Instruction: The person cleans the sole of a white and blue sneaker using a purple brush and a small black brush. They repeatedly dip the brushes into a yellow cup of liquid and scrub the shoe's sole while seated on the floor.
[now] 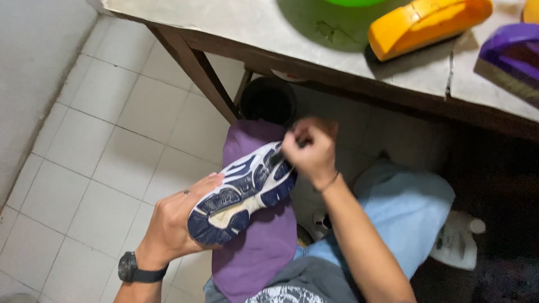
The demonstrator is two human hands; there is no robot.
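Sneaker (245,193) held sole-up over a purple cloth (255,247) on the lap.
Left hand (174,221) wraps its fingers around the heel to steady it, tilting the white-and-navy sole upward; right hand (310,151) pinches something small at the toe, what exactly cannot be told, below the table (269,33).

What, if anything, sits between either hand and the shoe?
Nothing visible. The left hand grips the shoe directly at its heel end, sole up. The right hand pinches at the toe end, already touching. The purple cloth lies underneath the shoe.
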